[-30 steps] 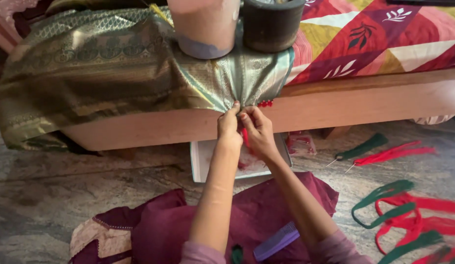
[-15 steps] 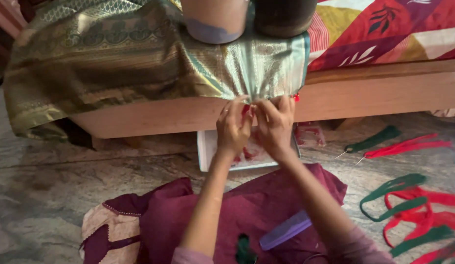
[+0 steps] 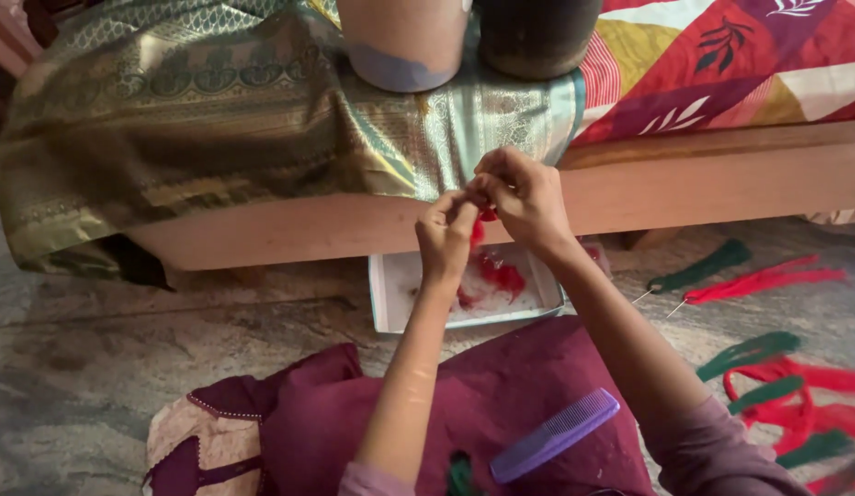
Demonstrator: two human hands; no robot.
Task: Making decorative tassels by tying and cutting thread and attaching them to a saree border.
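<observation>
Head view: left hand [image 3: 446, 234], right hand [image 3: 524, 195] grip pinched on small red tassel [image 3: 485, 219]

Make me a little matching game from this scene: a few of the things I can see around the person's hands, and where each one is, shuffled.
Things:
1. purple comb
2. white tray
3. green and gold cloth
4. red and green thread bundles

Places:
A. draped over the edge of the bed
B. on the floor at the right
C. on the maroon fabric in the lap
D. on the floor under the hands, by the bed frame

Pairs: 1-C, 2-D, 3-A, 4-B
</observation>
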